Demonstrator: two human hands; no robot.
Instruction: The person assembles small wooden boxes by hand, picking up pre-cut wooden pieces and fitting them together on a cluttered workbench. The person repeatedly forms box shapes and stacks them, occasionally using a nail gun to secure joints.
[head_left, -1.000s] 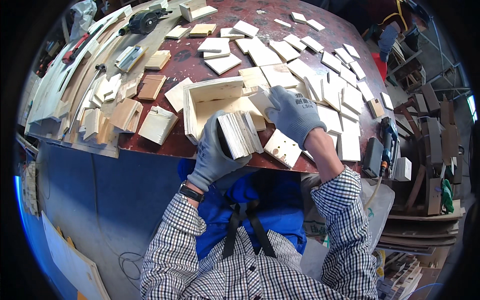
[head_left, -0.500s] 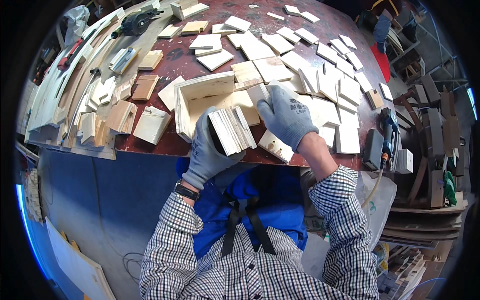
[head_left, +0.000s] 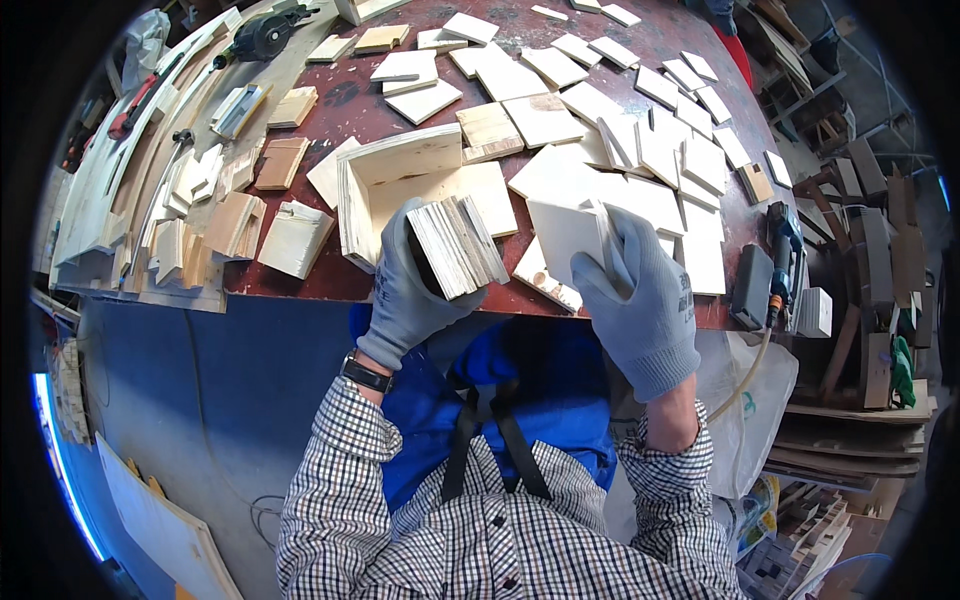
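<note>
My left hand (head_left: 408, 300), in a grey work glove, is closed round a stack of small plywood pieces (head_left: 455, 250) with their layered edges facing up. My right hand (head_left: 640, 300), gloved alike, pinches a pale plywood piece (head_left: 565, 237) at its right edge, apart from the stack. Just behind my left hand stands an open plywood frame (head_left: 350, 205) with tall side walls. Between my hands, a plywood piece with dark marks (head_left: 545, 275) lies at the table's front edge.
Many loose plywood pieces (head_left: 545, 120) cover the dark red table (head_left: 300, 165). Wood offcuts (head_left: 235, 225) and a black power tool (head_left: 262, 38) lie at left. A pneumatic tool (head_left: 782, 260) with a hose rests at the right edge, beside a dark block (head_left: 752, 285).
My right hand has moved right and toward me, and now pinches a pale plywood piece tilted up. My left hand keeps its hold on the stack, nearly in place. The view has shifted slightly.
</note>
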